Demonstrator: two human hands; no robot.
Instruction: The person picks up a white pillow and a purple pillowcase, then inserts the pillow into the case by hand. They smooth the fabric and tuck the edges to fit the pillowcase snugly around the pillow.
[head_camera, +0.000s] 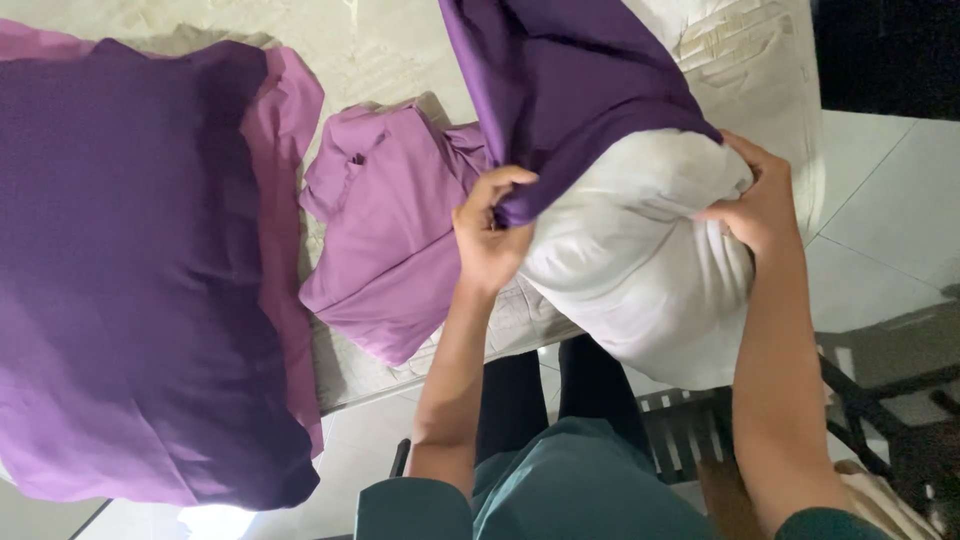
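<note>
Head view — purple pillowcase (570, 80) edge pinched in both hands' fingers (492, 195) over white pillow (640, 260).

A: How is the lighting?
B: Dim and soft, indoors. The top right corner falls into near black.

A: Any glare or blur?
B: One bright glare patch on the glossy white tiled floor (215, 520). Focus is mildly soft throughout.
</note>
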